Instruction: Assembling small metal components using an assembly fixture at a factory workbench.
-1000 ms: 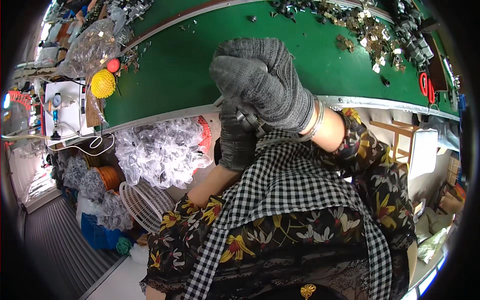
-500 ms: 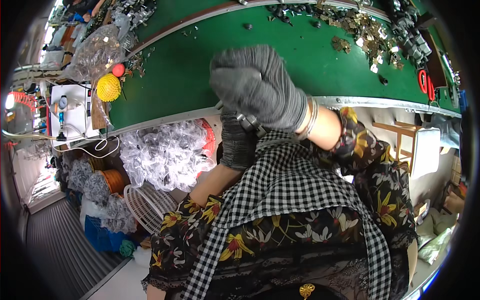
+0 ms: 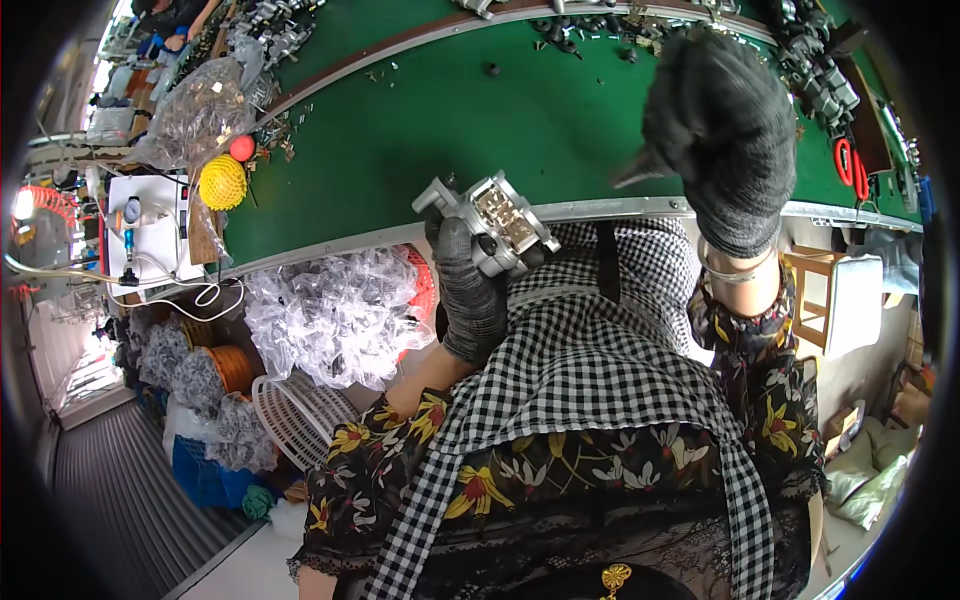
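My left hand (image 3: 466,290), in a dark grey knitted glove, is closed around a silver metal housing (image 3: 478,262). The housing is held at the table's front edge, its open side facing up, with small brass-coloured contact pieces (image 3: 507,215) inside. Over the right part of the green table is my right hand (image 3: 728,150), gloved alike. It is nearest to the pile of small brass pieces (image 3: 672,28), which it partly covers. Its thumb side points left; its fingers are bent away and blurred, so whether they hold anything is hidden.
Red-handled scissors (image 3: 852,168) and several metal housings (image 3: 822,85) lie at the right. Small black parts (image 3: 565,42) sit toward the back. A yellow spiky ball (image 3: 222,182) and an air line with a gauge (image 3: 130,225) are left. Clear plastic-wrapped parts (image 3: 330,315) fill a red basket below.
My right hand has moved right and away from the left hand, toward the brass pile. The housing in my left hand, mostly covered before, now shows its open side.
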{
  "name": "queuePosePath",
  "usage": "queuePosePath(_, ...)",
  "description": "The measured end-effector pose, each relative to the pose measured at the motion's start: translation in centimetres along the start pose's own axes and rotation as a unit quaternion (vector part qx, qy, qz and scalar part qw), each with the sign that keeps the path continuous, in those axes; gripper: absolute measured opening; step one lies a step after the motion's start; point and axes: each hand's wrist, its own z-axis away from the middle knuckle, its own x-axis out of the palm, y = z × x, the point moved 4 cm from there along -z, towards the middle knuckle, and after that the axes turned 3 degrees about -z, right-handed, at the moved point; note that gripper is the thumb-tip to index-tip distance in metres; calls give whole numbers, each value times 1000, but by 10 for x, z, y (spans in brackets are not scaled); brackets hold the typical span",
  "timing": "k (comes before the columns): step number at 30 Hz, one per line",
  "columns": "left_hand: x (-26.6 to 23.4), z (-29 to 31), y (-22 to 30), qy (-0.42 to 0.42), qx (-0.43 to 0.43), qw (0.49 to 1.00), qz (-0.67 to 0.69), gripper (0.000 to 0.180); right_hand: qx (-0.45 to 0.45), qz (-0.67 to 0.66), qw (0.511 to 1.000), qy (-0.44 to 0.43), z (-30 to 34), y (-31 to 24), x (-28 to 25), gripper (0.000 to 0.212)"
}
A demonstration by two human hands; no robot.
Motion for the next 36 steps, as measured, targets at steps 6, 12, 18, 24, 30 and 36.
queuePosePath(6,11,-15,20,9,20,1000,18,56,147,-114,973,135,29,28,-23,18)
queuePosePath(12,36,-69,7,-157,-69,983,59,47,238,-223,931,163,78,68,-61,20)
queuePosePath(18,81,-153,41,-154,-101,982,-32,42,245,-163,940,171,52,38,-46,29)
queuePosePath(24,177,-255,68,-27,9,996,-80,35,213,-107,944,228,53,44,-61,44)
queuePosePath(30,188,-359,118,138,227,747,-610,73,250,-118,948,160,40,31,-53,26)
queuePosePath(36,199,-320,86,254,402,466,-746,75,190,-87,962,178,47,32,-61,24)
